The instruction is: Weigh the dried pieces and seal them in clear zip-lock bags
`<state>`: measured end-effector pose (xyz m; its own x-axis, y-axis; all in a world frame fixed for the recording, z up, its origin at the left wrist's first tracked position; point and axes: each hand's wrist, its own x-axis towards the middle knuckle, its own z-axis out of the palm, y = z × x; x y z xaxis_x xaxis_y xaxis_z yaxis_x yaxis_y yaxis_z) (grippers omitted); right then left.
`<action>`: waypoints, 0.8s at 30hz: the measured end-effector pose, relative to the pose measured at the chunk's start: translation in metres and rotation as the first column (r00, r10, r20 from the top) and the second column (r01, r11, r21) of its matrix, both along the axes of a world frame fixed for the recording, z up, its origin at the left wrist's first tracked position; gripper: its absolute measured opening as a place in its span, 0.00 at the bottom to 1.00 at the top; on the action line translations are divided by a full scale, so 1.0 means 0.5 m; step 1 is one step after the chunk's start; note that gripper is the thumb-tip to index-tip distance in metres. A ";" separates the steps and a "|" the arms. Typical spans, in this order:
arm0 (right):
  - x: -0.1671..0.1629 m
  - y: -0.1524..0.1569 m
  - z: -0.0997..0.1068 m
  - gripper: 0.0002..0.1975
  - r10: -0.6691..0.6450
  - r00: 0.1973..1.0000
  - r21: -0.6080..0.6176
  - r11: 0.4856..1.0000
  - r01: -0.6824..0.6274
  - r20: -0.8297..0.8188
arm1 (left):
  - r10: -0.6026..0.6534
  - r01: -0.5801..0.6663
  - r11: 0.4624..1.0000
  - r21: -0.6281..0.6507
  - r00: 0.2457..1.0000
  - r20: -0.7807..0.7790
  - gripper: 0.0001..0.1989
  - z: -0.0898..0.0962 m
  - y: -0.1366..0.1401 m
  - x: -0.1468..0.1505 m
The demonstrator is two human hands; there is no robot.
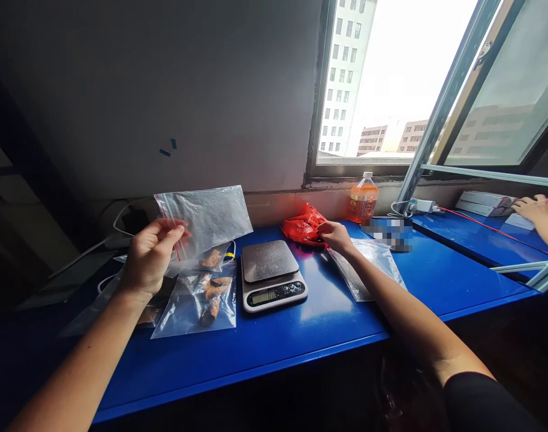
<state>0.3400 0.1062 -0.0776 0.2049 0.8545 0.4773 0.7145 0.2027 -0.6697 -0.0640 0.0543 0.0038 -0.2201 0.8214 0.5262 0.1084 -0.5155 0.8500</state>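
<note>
My left hand (152, 252) is closed on the red-striped end of a clear zip-lock bag (211, 216), held up above the table; the bag looks flat. Below it lie clear bags with brown, chunky pieces (215, 295) inside. My right hand (334, 235) has its fingers pinched at the edge of a crumpled red plastic bag (303, 227) near the wall. What the red bag contains is hidden. Between my hands stands a digital kitchen scale (270, 261) with a bare metal plate; its display is too small to read.
More clear plastic bags (366, 282) lie under my right forearm. An orange drink bottle (363, 198) stands by the window. A metal frame (449, 72) rises on the right, with a charger (422, 206) and cables. Another person's hands (537, 210) are near white boxes (485, 203).
</note>
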 end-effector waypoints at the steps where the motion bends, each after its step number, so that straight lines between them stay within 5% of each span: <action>1: 0.001 -0.001 0.000 0.13 -0.004 1.000 0.004 1.000 0.004 -0.008 | -0.004 0.004 1.000 0.002 1.000 -0.001 0.07 0.000 0.000 0.000; 24: 0.012 0.016 -0.027 0.13 0.035 0.989 0.030 0.999 -0.031 -0.142 | -0.004 0.004 0.999 -0.032 1.000 0.003 0.12 -0.005 0.009 0.004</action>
